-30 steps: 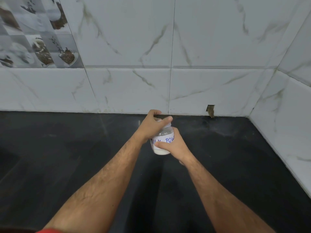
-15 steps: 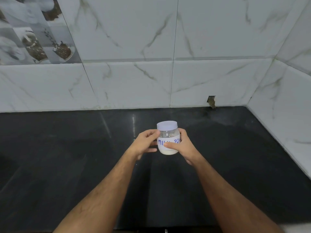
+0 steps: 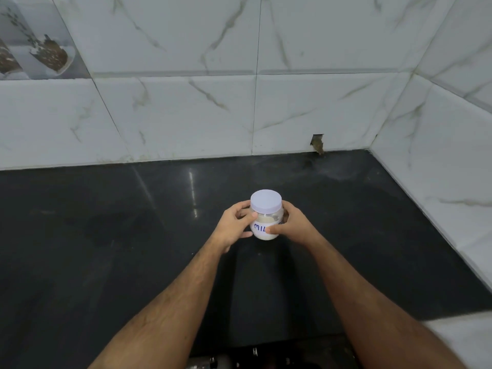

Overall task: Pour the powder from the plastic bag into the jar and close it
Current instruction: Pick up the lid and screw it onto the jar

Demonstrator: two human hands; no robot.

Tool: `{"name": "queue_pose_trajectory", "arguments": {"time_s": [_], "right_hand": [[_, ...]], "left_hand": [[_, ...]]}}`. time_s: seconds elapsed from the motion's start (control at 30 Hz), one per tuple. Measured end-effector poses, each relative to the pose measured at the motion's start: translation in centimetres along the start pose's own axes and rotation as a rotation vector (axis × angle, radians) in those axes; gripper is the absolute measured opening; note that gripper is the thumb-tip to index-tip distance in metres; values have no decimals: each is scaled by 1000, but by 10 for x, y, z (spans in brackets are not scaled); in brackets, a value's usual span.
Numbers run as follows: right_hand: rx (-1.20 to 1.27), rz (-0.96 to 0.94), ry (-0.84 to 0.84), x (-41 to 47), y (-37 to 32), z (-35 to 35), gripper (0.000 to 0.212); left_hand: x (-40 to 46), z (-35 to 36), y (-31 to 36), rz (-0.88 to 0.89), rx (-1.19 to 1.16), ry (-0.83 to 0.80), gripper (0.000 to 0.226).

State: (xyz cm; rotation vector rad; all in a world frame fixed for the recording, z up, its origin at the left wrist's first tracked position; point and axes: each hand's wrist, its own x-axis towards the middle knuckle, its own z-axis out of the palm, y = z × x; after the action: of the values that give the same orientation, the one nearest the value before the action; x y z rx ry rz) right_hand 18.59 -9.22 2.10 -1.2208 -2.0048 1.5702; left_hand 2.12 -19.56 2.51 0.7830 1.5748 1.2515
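Jar [image 3: 265,227] sits at frame centre on the dark surface [image 3: 106,249], lid [image 3: 266,204] on. A second ago the left hand [image 3: 235,227] covered the lid; it now grips the jar's side, opposite the right hand [image 3: 291,227]. Lid probably seated; thread tightness not visible. White powder inside; no plastic bag in view.

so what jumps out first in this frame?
The small jar with its pale lid on, mid-frame on the black counter, clasped by the left hand and right hand. Behind, white marble-look tiles with a chipped notch at counter level.
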Motion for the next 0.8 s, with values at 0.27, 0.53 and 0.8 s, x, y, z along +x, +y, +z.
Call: {"name": "queue_pose_trajectory", "arguments": {"time_s": [0.27, 0.53, 0.8], "right_hand": [[36, 13, -19, 35, 19, -30, 67], [60, -10, 8, 81, 21, -60, 74], [49, 3, -22, 136, 15, -79, 74]], "left_hand": [[37, 25, 0, 14, -18, 86, 41], [83, 46, 19, 52, -13, 100, 47], [137, 54, 32, 0, 29, 139, 50]]}}
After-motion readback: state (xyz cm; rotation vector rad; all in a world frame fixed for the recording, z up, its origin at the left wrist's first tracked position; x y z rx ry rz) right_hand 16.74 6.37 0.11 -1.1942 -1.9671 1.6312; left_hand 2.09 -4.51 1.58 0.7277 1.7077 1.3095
